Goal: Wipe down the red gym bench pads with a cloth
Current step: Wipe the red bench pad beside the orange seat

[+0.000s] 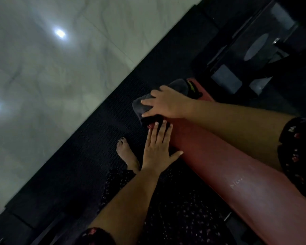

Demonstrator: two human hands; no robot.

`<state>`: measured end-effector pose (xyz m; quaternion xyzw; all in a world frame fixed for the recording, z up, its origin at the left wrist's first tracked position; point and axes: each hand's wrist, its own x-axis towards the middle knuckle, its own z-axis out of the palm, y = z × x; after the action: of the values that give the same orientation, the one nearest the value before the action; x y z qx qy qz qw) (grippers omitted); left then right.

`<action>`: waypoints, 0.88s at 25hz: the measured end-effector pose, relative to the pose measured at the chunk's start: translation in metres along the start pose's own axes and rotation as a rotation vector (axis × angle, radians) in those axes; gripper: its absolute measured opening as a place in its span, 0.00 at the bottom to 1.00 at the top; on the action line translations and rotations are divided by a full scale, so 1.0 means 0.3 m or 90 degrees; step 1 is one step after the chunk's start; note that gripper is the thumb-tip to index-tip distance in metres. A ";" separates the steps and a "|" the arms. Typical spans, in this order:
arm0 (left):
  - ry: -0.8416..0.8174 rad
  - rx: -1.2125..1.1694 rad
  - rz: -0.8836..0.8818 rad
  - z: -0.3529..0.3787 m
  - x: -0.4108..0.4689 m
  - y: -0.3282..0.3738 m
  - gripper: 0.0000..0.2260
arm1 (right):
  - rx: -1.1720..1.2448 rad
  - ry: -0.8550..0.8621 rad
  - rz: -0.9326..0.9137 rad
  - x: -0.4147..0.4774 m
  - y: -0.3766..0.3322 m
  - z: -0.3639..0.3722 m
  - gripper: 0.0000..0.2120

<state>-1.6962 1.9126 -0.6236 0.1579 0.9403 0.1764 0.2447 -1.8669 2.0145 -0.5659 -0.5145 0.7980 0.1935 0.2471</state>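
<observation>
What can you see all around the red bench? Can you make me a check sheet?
Surface: red bench pad, glossy, with wet-looking streaks.
Job's things: dark grey cloth, bunched on the pad's far end.
Clutter: small black and yellow item beside the cloth; too dim to identify.
Hands: right hand presses on the cloth; left hand lies flat on the pad's edge.
Cables: nothing seen.
Surroundings: black rubber mat, pale tiled floor, dark machine frame, bare foot on the mat.
</observation>
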 end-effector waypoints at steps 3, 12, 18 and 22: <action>-0.004 -0.005 0.019 -0.051 0.052 -0.046 0.45 | 0.004 -0.019 0.138 -0.097 0.181 0.055 0.21; -0.081 0.022 0.005 -0.141 0.243 0.052 0.55 | 0.096 0.015 0.282 -0.220 0.265 0.165 0.23; -0.076 0.075 0.091 -0.133 0.253 0.020 0.51 | 0.315 -0.021 0.466 -0.298 0.273 0.255 0.33; -0.048 0.166 0.257 -0.132 0.249 -0.011 0.39 | 0.434 -0.058 0.504 -0.431 0.228 0.360 0.35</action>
<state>-1.7794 1.9281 -0.6228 0.3790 0.8949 0.0926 0.2168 -1.8636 2.1962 -0.5720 -0.0545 0.9374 0.0236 0.3431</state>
